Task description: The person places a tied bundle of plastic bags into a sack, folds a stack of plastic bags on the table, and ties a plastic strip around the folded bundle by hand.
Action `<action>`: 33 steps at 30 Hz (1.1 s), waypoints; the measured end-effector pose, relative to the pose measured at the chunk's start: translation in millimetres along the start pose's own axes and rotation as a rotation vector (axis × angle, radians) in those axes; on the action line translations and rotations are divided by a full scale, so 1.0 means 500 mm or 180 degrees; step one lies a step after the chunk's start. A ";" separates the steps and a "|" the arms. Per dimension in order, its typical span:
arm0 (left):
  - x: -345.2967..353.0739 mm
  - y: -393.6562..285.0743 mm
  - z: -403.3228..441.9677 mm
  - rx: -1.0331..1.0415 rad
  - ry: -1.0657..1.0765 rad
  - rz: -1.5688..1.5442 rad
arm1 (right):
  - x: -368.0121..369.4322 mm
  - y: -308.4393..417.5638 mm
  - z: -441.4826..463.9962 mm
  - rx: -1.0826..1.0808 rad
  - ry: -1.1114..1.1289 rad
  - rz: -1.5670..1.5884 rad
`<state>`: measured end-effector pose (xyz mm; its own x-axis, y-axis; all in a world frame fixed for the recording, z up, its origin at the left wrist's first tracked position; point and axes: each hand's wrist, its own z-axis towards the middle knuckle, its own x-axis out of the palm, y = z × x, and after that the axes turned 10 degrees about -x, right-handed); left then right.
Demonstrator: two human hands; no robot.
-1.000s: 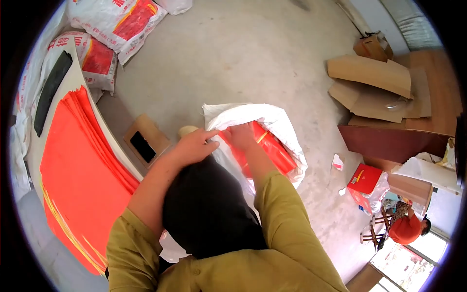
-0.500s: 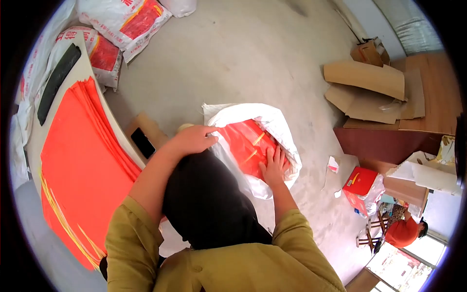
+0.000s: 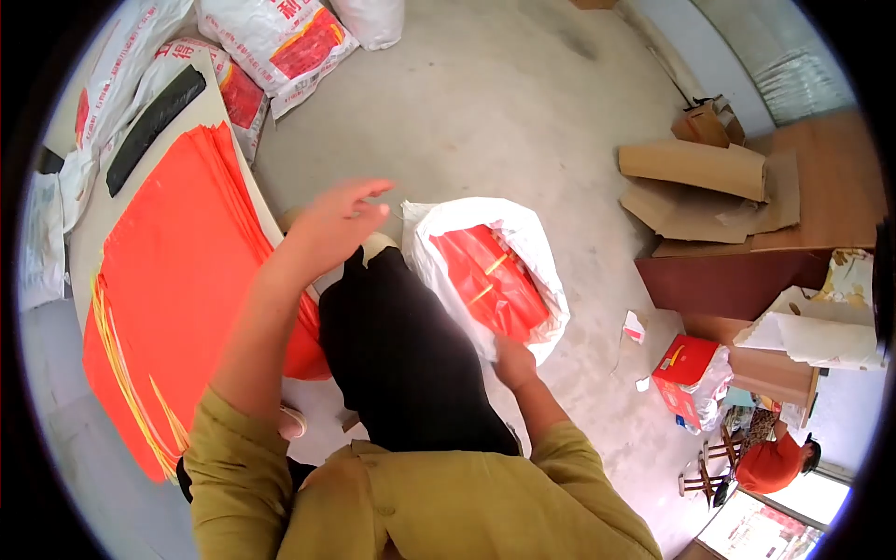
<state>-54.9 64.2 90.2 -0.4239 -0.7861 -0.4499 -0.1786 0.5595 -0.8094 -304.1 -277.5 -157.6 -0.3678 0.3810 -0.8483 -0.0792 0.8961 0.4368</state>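
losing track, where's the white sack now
In the head view, the white sack is just right of centre, beside the black trousers, the right hand at its near edge.

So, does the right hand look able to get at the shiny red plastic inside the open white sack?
Probably yes: the right hand is at the near rim of the white sack, and nothing seems to block the red plastic through its mouth.

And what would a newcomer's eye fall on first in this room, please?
Probably the large bright red stack at the left. Next comes the open white sack near the middle, with folded red material inside and the right hand at its near rim. At the lower right, a person in red may also draw the eye.
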 end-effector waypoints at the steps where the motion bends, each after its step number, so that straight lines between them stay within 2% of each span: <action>1: -0.005 0.000 -0.026 0.0082 -0.0114 0.0016 | 0.008 -0.018 0.008 0.0218 0.0010 0.0045; 2: -0.007 0.001 -0.058 0.0058 -0.0142 -0.0071 | 0.017 -0.035 0.015 0.0423 0.0026 0.0095; 3: -0.007 0.002 -0.090 0.0042 -0.0178 -0.0161 | -0.006 -0.023 0.030 0.0096 -0.0309 0.0013; 7: -0.022 0.048 -0.183 0.0133 -0.0390 -0.0563 | -0.144 0.097 0.065 0.0156 -0.0294 0.0230; 10: -0.036 0.080 -0.231 -0.0027 -0.0648 -0.0425 | -0.109 0.133 0.078 0.0085 -0.0873 0.0536; 11: -0.035 0.085 -0.244 -0.0051 -0.0691 -0.0589 | -0.103 0.150 0.085 -0.0075 -0.0549 0.0717; 12: -0.031 0.092 -0.258 -0.0090 -0.0729 -0.0754 | -0.088 0.168 0.091 0.0253 -0.0586 0.1574; 13: -0.029 0.097 -0.272 -0.0137 -0.0757 -0.0914 | -0.077 0.181 0.096 0.0377 -0.0475 0.1834; 15: -0.028 0.101 -0.289 -0.0311 -0.0773 -0.0797 | -0.078 0.192 0.102 0.0242 -0.0184 0.1895; 17: -0.028 0.105 -0.299 -0.0345 -0.0782 -0.0762 | -0.125 0.210 0.093 -0.0276 0.0182 0.1481; 20: -0.024 0.121 -0.310 -0.0244 -0.0850 -0.0825 | -0.070 0.116 0.085 0.0270 -0.1000 0.2375; 22: -0.022 0.117 -0.327 -0.0171 -0.0969 -0.0820 | -0.116 0.048 0.057 0.0378 -0.2514 0.1146; 24: -0.023 0.146 -0.343 -0.0118 -0.1004 -0.0878 | 0.001 -0.075 0.034 0.2068 -0.3090 0.1358; 26: -0.021 0.162 -0.354 -0.0137 -0.1014 -0.0857 | 0.009 -0.080 0.004 0.2302 -0.2326 0.4518; 27: -0.021 0.164 -0.361 -0.0188 -0.1003 -0.0798 | 0.011 -0.078 -0.004 0.2293 -0.1712 0.6065; 30: -0.010 0.168 -0.382 -0.0351 -0.0956 -0.0851 | 0.110 -0.137 0.022 0.2092 -0.2220 0.6361; 31: -0.008 0.169 -0.386 -0.0393 -0.0935 -0.0910 | 0.087 -0.116 0.027 0.2485 -0.2454 0.5350; 33: -0.007 0.167 -0.399 -0.0469 -0.1009 -0.1047 | -0.012 -0.050 0.016 0.2315 -0.1971 0.4119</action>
<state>-245.7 166.1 99.4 -0.0363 -0.9562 -0.2903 -0.3916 0.2809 -0.8762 -292.5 -300.4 -165.8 0.5925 0.7988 -0.1041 0.4739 -0.2411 0.8469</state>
